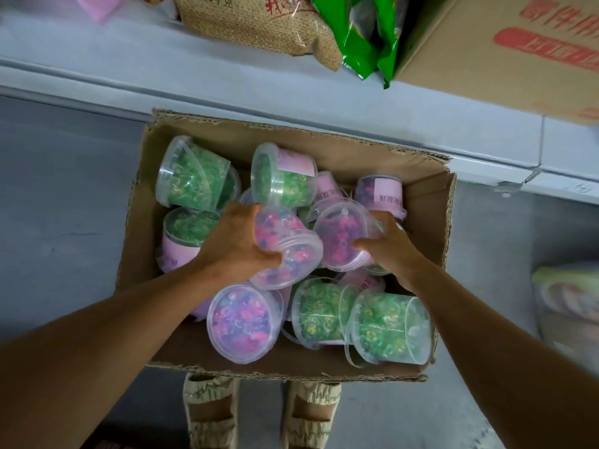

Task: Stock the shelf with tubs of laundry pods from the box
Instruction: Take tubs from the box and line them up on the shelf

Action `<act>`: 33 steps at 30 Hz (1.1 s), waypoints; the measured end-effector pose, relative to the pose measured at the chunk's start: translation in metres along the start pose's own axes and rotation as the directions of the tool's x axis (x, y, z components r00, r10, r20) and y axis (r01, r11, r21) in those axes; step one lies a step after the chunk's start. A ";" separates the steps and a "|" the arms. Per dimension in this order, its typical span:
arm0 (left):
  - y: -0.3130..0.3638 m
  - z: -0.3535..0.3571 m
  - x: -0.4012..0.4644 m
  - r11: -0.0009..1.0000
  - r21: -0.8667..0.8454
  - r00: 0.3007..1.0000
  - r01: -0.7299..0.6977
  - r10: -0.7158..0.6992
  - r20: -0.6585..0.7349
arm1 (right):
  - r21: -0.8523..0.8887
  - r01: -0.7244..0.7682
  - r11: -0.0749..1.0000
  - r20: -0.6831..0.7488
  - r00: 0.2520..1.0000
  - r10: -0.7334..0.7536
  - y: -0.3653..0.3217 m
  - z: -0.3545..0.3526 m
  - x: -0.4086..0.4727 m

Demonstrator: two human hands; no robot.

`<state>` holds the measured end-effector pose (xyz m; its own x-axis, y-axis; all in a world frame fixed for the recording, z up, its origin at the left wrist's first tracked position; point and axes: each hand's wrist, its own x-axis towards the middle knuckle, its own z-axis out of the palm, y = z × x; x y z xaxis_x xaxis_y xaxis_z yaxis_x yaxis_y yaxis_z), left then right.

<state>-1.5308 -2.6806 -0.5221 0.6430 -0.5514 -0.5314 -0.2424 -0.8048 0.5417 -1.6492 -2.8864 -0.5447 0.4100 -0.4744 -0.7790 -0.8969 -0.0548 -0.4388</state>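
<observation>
Only little text can be read. The beige sack (259,24) on the shelf shows at its top edge black print ending in "克" after some digits, perhaps "908", and below it red Chinese characters, of which "我" is the clearest. The cardboard carton (505,47) at the upper right carries large red Chinese print, upside down and unreadable. The pink label (387,192) on a purple tub has small, blurred Chinese characters.

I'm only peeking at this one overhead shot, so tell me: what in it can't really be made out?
All in the head view:
- Box floor: hidden under piled tubs.
- Label on the purple tub: print too small to read.
- Big carton on the shelf: cut off by the frame's top and right edges.
- Package at the right edge: blurred and cut off.
- Pink tub in the right hand: its far side is hidden by the hand.
</observation>
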 end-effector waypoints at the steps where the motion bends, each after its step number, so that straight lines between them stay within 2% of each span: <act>1: 0.002 -0.001 -0.001 1.000 -0.021 1.000 0.007 -0.007 -0.006 | -0.040 0.001 0.999 -0.004 1.000 -0.001 -0.001 0.002 -0.002; 4: 0.008 -0.010 -0.011 0.995 -0.081 0.998 0.052 -0.054 -0.014 | -0.117 0.009 0.993 -0.093 0.995 -0.020 -0.004 0.008 -0.013; 8: 0.015 -0.035 -0.036 0.965 -0.183 0.979 0.189 -0.200 -0.045 | -0.050 -0.026 0.998 -0.177 0.984 0.017 -0.015 -0.004 -0.049; 11: 0.026 -0.067 -0.062 0.927 -0.261 0.954 0.270 -0.294 -0.058 | 0.154 -0.012 0.988 -0.244 0.968 0.050 -0.031 -0.026 -0.092; 15: 0.058 -0.133 -0.109 0.863 -0.393 0.929 0.317 -0.365 -0.053 | 0.386 0.060 0.921 -0.235 0.971 0.035 -0.077 -0.059 -0.163; 20: 0.114 -0.233 -0.170 0.767 -0.552 0.915 0.327 -0.404 -0.020 | 0.402 0.173 0.899 -0.249 0.966 -0.074 -0.156 -0.100 -0.265; 22: 0.136 -0.277 -0.198 0.728 -0.613 0.917 0.308 -0.400 -0.014 | 0.358 0.238 0.903 -0.254 0.955 -0.151 -0.189 -0.118 -0.306; 26: 0.178 -0.367 -0.257 0.694 -0.688 0.926 0.214 -0.369 -0.085 | 0.407 0.342 0.847 -0.302 0.925 -0.228 -0.260 -0.149 -0.401; 33: 0.230 -0.494 -0.363 0.631 -0.776 0.949 0.012 -0.252 -0.190 | 0.429 0.589 0.685 -0.399 0.804 -0.441 -0.344 -0.195 -0.548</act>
<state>-1.4607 -2.5575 0.1171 0.8092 -0.2790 -0.5170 0.4182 -0.3445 0.8405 -1.5973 -2.7787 0.1199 0.6594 -0.7075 -0.2541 -0.3024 0.0598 -0.9513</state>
